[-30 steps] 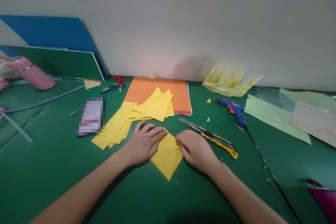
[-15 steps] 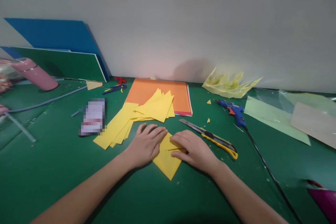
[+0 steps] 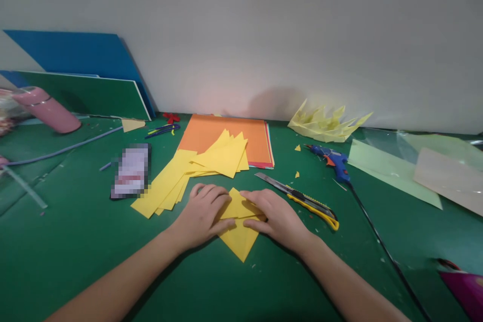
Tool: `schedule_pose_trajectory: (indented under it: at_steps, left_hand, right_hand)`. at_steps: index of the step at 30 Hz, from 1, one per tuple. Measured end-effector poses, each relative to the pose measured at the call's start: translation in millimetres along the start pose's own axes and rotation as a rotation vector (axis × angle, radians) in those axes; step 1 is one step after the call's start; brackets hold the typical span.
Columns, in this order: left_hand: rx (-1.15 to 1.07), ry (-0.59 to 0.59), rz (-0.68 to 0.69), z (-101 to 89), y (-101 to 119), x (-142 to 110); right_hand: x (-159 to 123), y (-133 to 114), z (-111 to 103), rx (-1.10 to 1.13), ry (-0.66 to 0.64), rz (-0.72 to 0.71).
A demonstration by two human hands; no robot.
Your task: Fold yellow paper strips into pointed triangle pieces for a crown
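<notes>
Now yellow paper [image 3: 238,235] flat under left hand [image 3: 202,215], right hand [image 3: 277,216].

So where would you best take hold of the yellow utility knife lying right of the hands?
Probably by the yellow handle of the utility knife, coming from above at its near right end. It lies flat on the green mat with the bare blade pointing far left, just beyond the right hand.

Soft, even indoor light is falling on a green table [image 3: 75,241], seemingly from above. A faint pinkish glow and a dim shadow are showing on the grey wall [image 3: 264,35]. Straight edges are bowing towards the corners, and one small pixelated patch [image 3: 131,171] is blurring detail.
</notes>
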State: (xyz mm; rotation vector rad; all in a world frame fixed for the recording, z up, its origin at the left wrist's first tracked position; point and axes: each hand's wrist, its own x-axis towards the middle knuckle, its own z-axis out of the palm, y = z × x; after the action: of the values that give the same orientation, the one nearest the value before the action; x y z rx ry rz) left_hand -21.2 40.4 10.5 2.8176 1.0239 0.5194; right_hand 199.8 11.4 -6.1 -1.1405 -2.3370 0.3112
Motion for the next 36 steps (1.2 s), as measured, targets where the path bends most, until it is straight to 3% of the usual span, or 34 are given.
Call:
schedule_pose_trajectory:
  at_steps: [7,12,18,36]
  left_hand:
    - [-0.095,0.044,0.094,-2.2,6.8,-1.2]
    - [-0.201,-0.08,0.176,-0.5,13.9,0.2]
    - [-0.118,-0.218,0.116,-0.4,17.8,2.3]
    - [-0.125,-0.22,0.101,1.3,19.1,2.2]
  right_hand:
    - [-1.3,2.7,7.3,0.095,0.206,0.132]
    - [-2.0,6.0,12.3,0.24,0.309,0.272]
    - [-1.0,10.9,12.1,0.094,0.324,0.239]
    - [-1.1,7.8,9.4,0.056,0.398,0.271]
